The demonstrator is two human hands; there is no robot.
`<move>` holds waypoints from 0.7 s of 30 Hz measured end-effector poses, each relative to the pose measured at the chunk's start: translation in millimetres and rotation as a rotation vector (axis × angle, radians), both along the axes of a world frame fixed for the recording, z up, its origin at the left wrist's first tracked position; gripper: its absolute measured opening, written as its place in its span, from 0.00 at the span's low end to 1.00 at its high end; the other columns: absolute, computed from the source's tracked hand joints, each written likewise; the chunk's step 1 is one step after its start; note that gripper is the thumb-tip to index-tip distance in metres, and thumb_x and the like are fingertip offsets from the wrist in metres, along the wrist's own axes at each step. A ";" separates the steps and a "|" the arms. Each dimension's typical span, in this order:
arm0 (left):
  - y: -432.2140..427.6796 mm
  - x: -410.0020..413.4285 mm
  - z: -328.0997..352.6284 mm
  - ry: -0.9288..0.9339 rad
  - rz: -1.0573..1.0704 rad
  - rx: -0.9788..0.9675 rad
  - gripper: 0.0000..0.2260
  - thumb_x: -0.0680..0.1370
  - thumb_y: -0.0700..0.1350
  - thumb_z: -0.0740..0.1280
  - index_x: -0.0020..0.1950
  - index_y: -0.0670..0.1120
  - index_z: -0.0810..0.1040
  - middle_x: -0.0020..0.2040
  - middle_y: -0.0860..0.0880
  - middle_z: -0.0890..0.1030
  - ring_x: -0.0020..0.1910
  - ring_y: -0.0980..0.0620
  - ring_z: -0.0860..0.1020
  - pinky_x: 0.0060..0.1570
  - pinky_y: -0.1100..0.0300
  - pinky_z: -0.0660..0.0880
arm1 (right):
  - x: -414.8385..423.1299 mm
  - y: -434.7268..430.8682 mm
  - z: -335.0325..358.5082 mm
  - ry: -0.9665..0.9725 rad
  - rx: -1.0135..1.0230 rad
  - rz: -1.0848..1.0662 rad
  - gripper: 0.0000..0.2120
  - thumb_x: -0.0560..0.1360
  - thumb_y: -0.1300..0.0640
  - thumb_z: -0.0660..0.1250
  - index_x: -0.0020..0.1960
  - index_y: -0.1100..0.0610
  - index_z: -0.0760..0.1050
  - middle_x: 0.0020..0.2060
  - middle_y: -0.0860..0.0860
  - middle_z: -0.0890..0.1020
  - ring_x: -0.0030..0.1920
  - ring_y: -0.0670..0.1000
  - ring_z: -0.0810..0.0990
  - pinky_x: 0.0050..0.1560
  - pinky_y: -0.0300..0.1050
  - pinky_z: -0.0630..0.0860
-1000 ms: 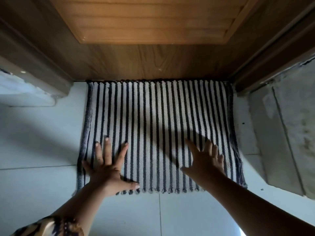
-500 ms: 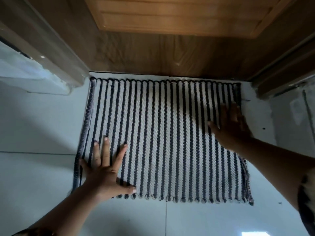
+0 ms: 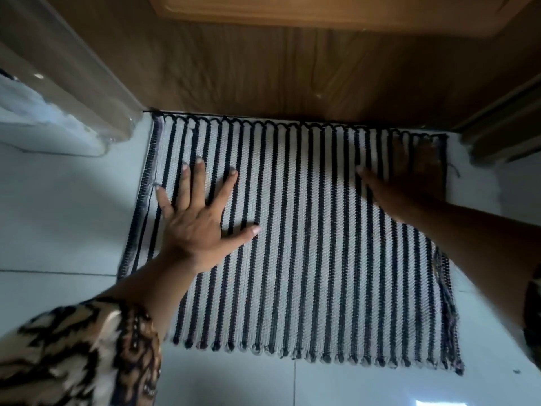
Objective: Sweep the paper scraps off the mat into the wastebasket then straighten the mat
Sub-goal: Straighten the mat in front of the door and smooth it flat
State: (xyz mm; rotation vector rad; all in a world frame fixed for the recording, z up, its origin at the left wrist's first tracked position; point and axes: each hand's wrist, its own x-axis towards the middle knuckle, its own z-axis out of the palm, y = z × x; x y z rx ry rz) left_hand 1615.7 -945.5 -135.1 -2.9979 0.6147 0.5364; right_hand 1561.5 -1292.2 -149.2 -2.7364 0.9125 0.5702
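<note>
Against the brown wooden door, the black-and-white striped woven mat lies flat on pale tiles; left hand and right hand press down, fingers spread, gripping nothing; probably soft, light, prone to sliding; 2 corners suit pulling.

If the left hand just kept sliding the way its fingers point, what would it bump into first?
The left hand lies flat on the striped mat, fingers aimed at the far looped edge. Past that edge, the wooden door would likely come first; nothing else shows in that line.
</note>
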 end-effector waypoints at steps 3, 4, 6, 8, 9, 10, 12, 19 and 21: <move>1.3 -1.9 -1.4 -0.027 0.010 0.000 0.43 0.67 0.80 0.41 0.75 0.63 0.31 0.78 0.43 0.34 0.77 0.42 0.35 0.70 0.29 0.44 | 20.2 20.0 -12.5 -0.141 -0.120 -0.171 0.47 0.72 0.26 0.40 0.81 0.56 0.42 0.79 0.63 0.43 0.79 0.63 0.42 0.77 0.59 0.40; 1.5 -1.8 -1.2 -0.031 0.010 0.000 0.43 0.67 0.80 0.41 0.75 0.63 0.31 0.78 0.42 0.34 0.77 0.41 0.35 0.70 0.29 0.44 | 24.3 38.8 -10.7 -0.180 -0.154 -0.093 0.45 0.74 0.29 0.40 0.81 0.57 0.43 0.79 0.65 0.44 0.79 0.64 0.43 0.76 0.59 0.41; 1.7 -0.5 -2.3 -0.038 0.012 -0.013 0.43 0.67 0.79 0.42 0.75 0.62 0.32 0.78 0.42 0.34 0.77 0.41 0.35 0.70 0.29 0.44 | 30.7 87.9 -3.2 -0.234 -0.118 0.220 0.38 0.78 0.34 0.41 0.81 0.54 0.40 0.79 0.63 0.41 0.79 0.62 0.40 0.77 0.59 0.40; 2.0 -0.4 -2.7 -0.043 0.015 -0.014 0.43 0.67 0.79 0.43 0.76 0.63 0.33 0.78 0.42 0.34 0.77 0.41 0.34 0.70 0.29 0.44 | 41.4 135.4 3.4 -0.267 0.023 0.485 0.34 0.80 0.37 0.43 0.81 0.51 0.41 0.80 0.59 0.41 0.79 0.59 0.39 0.77 0.60 0.41; 1.9 -0.1 -3.2 -0.041 0.016 -0.008 0.43 0.67 0.79 0.43 0.76 0.62 0.33 0.78 0.42 0.34 0.77 0.41 0.33 0.70 0.29 0.43 | 48.3 152.3 0.8 -0.278 0.053 0.568 0.33 0.81 0.37 0.43 0.81 0.51 0.44 0.80 0.58 0.44 0.80 0.59 0.41 0.77 0.61 0.42; 1.7 0.3 -3.4 -0.036 0.015 -0.001 0.43 0.67 0.79 0.43 0.76 0.62 0.32 0.78 0.42 0.33 0.77 0.41 0.33 0.69 0.29 0.43 | 55.6 162.5 -0.9 -0.285 0.051 0.604 0.33 0.81 0.37 0.43 0.81 0.52 0.46 0.80 0.57 0.45 0.80 0.58 0.42 0.77 0.61 0.43; 2.0 1.6 -2.8 -0.026 0.014 0.006 0.44 0.67 0.79 0.43 0.75 0.62 0.31 0.78 0.41 0.32 0.76 0.41 0.32 0.69 0.28 0.43 | 67.1 164.1 -4.8 -0.278 0.020 0.585 0.34 0.81 0.36 0.42 0.81 0.53 0.46 0.81 0.55 0.47 0.80 0.55 0.43 0.78 0.59 0.43; 3.0 2.9 0.8 0.012 0.012 0.008 0.44 0.66 0.79 0.44 0.74 0.62 0.29 0.77 0.41 0.30 0.76 0.40 0.30 0.69 0.28 0.43 | 25.8 70.9 -4.3 -0.263 -0.109 0.361 0.35 0.80 0.37 0.43 0.81 0.55 0.43 0.81 0.57 0.48 0.80 0.56 0.44 0.78 0.59 0.44; 2.0 3.7 1.3 0.027 0.020 0.023 0.43 0.67 0.79 0.44 0.75 0.63 0.30 0.77 0.42 0.31 0.76 0.41 0.31 0.70 0.29 0.42 | 11.3 56.7 -5.7 -0.275 -0.185 0.288 0.36 0.81 0.38 0.45 0.81 0.56 0.43 0.80 0.59 0.51 0.80 0.58 0.47 0.77 0.62 0.47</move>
